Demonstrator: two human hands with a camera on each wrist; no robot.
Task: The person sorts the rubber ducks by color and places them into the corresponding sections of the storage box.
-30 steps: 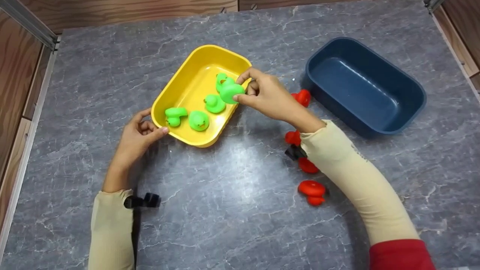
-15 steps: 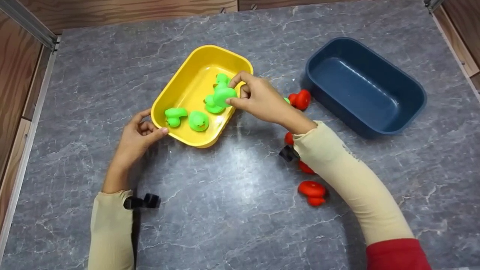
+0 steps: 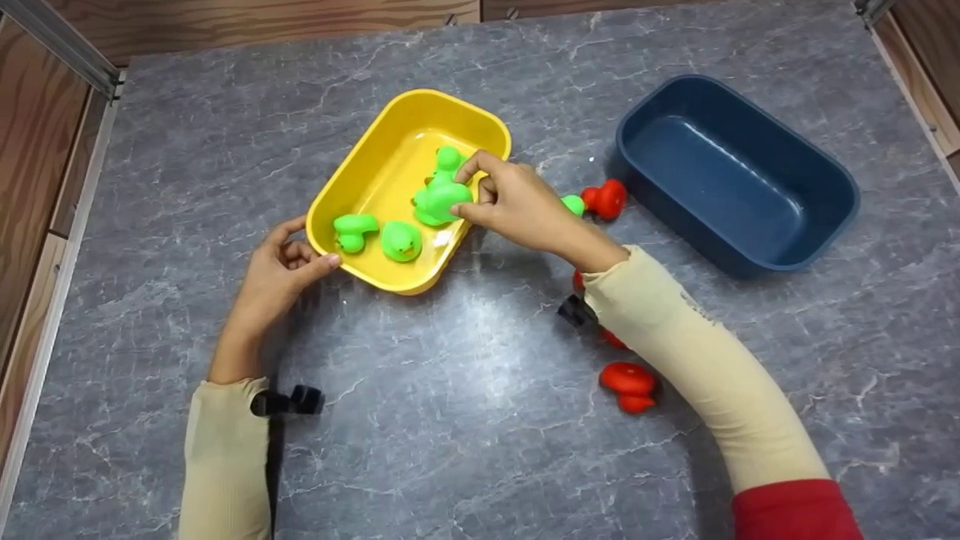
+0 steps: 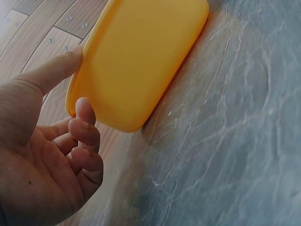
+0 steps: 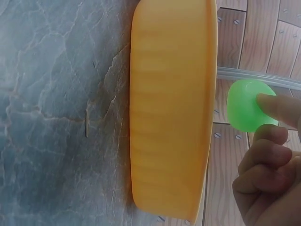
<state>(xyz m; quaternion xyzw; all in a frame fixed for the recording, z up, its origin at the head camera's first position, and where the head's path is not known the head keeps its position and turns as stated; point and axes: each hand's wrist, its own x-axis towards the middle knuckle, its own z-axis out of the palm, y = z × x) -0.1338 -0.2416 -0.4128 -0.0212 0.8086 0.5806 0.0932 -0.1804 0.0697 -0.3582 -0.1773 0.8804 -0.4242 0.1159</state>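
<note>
We find the right hand (image 3: 517,204) pinching a green duck (image 5: 245,106) between thumb and forefinger, its other fingers curled in. In the right wrist view the duck sits above the rim of the yellow tub (image 3: 397,169), apart from it, so we judge the light edge grip is meant to spare room for the loose ducks (image 3: 401,244) below and beside the fingertips.

The left hand (image 3: 276,276) has its thumb and forefinger narrowed on the tub's nearest corner, probably because bracing there steadies the tub while leaving its mouth free; its remaining fingers hang loosely curled outside the wall.

Behind the right fingers, by the wrist, we see a green toy (image 3: 573,204), partly hidden, then a red duck (image 3: 606,199). Farther right of those fingers stands the blue tub (image 3: 720,169), touched by neither hand, and nearer the body than the right fingers lies another red duck (image 3: 628,384)
</note>
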